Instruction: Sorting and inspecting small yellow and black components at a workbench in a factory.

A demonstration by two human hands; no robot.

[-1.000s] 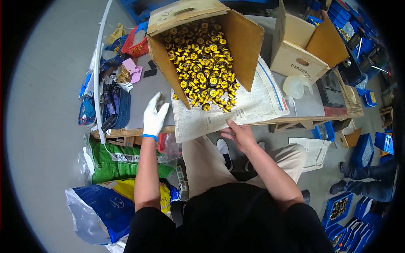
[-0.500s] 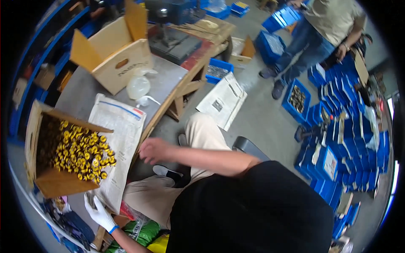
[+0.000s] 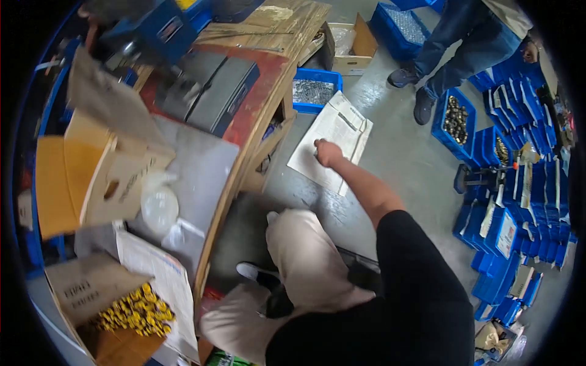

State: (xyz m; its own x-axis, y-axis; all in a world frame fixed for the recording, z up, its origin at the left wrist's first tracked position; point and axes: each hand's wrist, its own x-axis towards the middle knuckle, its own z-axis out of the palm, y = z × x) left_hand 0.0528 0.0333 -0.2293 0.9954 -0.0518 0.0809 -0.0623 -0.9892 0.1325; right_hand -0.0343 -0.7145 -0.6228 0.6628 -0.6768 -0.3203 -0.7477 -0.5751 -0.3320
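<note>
My right hand (image 3: 328, 152) is stretched out ahead with its fingers curled closed. A small dark spot shows at its fingertips, but I cannot make out what it is. Beneath or just behind that hand, a flat white sack (image 3: 337, 131) lies on the floor; contact between them is unclear. My left hand is out of the picture. At the lower left, a cardboard box (image 3: 101, 277) lies on its side, with many small yellow-and-dark round parts (image 3: 137, 312) spread from its mouth onto another white sack (image 3: 160, 271).
An open cardboard box (image 3: 125, 183) and a clear plastic bag (image 3: 160, 208) stand on the bench (image 3: 207, 152). A blue machine (image 3: 162, 30) is behind them. Blue bins (image 3: 455, 125) and stacked blue trays (image 3: 531, 189) line the right. A person in jeans (image 3: 470, 43) stands at the far right.
My right hand has reached forward and right, from the bench edge to over the floor sack. My gloved left hand has left the view. The view has swung right, and the other box's flaps have shifted.
</note>
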